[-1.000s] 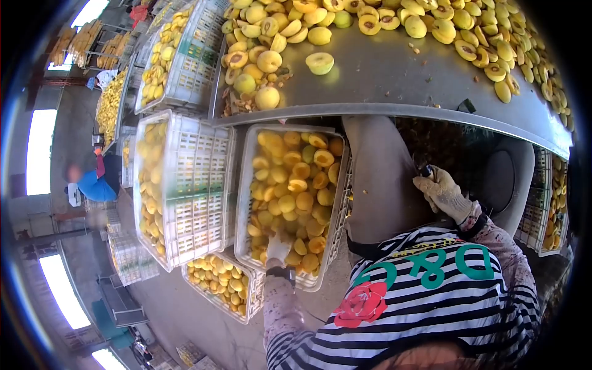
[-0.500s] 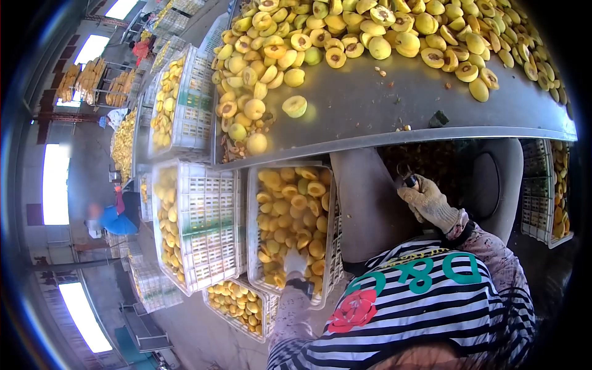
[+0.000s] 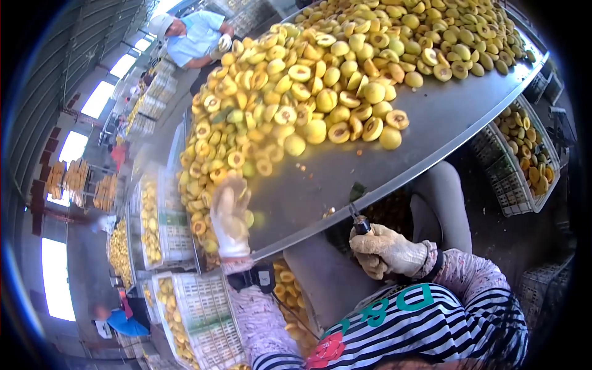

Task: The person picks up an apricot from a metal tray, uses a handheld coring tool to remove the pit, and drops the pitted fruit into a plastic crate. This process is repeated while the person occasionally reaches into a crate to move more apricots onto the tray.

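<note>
My left hand, in a pale glove, reaches to the near left edge of the metal table. Its fingers are apart, beside the heap of halved yellow stone fruit, several with brown pits showing; no fruit is visible in its grasp. Over my lap, close to the table's front edge, my right hand wears a knit glove and closes round a black-handled pitting tool. The tool's metal tip points up towards the table. Part of its handle is hidden in the fist.
Fruit-filled white crates stand at my left, partly behind my forearm. Another crate is at the right. A dark leaf lies by the table's edge. Across the table sits a person in a light-blue shirt.
My left hand has come up from the fruit crate beside my legs to the fruit on the table. My right hand still grips the tool. The view has turned, showing more of the table.
</note>
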### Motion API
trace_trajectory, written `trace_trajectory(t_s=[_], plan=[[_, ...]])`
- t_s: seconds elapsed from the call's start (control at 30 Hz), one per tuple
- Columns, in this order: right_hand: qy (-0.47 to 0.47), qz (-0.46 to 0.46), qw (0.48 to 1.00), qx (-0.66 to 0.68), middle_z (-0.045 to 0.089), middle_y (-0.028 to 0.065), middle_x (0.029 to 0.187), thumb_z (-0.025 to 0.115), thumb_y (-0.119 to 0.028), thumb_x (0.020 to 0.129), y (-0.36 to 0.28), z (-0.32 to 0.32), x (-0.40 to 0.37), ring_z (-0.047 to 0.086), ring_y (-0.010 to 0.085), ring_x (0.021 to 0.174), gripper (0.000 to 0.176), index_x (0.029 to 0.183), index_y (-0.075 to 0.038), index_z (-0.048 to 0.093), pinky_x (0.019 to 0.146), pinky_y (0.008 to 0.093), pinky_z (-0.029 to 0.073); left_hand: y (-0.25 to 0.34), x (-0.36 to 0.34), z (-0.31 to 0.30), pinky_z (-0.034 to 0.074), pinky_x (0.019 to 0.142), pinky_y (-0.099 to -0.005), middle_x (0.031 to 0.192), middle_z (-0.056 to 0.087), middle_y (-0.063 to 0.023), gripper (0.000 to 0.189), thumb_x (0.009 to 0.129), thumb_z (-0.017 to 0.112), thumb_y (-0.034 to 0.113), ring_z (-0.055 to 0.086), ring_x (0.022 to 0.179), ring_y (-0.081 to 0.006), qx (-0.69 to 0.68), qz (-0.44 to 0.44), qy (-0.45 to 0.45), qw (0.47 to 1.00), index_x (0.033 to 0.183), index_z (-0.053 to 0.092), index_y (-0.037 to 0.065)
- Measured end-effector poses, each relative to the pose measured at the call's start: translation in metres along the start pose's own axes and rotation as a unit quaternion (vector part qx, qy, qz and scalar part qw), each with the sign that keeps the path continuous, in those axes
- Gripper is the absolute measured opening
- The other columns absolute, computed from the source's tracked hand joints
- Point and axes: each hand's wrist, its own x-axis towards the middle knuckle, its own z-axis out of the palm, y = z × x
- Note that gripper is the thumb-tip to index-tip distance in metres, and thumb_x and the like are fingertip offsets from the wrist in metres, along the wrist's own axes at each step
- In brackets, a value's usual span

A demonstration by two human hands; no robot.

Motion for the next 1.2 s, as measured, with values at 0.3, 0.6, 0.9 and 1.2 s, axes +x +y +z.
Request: trace_trajectory(t_s=[0.3, 0.6, 0.9, 1.2], plan=[[0.108, -0.018, 0.994, 0.028, 0.046, 0.0027, 0.054, 0.059, -0.027, 0.099, -0.037, -0.069, -0.021, 0.045, 0.0144, 0.044, 0.03, 0.077, -0.009, 0.05, 0.046, 0.0304, 0.042, -0.096, 0.15, 0.122, 0.04, 0.109, -0.0469, 0.137, 0.054, -0.0217, 0.041, 0.092, 0.067, 0.024, 0.048, 0.13, -0.0376, 0.534, 0.337, 0.023, 0.775, 0.129, 0.062, 0.007], [0.097, 0.083, 0.985, 0.114, 0.051, 0.0061, 0.058, 0.062, -0.017, 0.096, -0.054, -0.106, -0.006, 0.045, 0.0152, 0.047, 0.014, 0.091, -0.006, 0.055, 0.047, 0.0289, 0.037, -0.08, 0.237, 0.162, 0.034, 0.115, -0.0437, 0.151, 0.041, -0.023, 0.069, 0.082, 0.069, 0.059, 0.033, 0.142, -0.0412, 0.797, 0.11, -0.118, 0.582, 0.133, 0.063, 0.012], [0.044, 0.062, 0.993, 0.092, 0.054, 0.0043, 0.069, 0.064, -0.02, 0.096, -0.045, -0.085, -0.01, 0.046, 0.0099, 0.049, 0.017, 0.091, -0.007, 0.053, 0.044, 0.0225, 0.036, -0.12, 0.136, 0.126, 0.04, 0.111, -0.0401, 0.16, 0.026, -0.0196, 0.087, 0.08, 0.072, 0.059, 0.047, 0.135, -0.036, 0.675, -0.094, -0.23, 0.695, 0.139, 0.053, -0.001], [0.089, -0.037, 0.995, 0.013, 0.05, 0.0029, 0.058, 0.057, -0.023, 0.101, -0.023, -0.069, -0.01, 0.045, 0.0136, 0.042, 0.017, 0.098, -0.007, 0.053, 0.045, 0.0293, 0.043, -0.096, 0.054, 0.038, 0.04, 0.108, -0.0467, 0.137, 0.059, -0.0102, 0.043, 0.084, 0.07, 0.035, 0.05, 0.129, -0.0324, 0.705, 0.044, -0.15, 0.692, 0.123, 0.068, 0.016]])
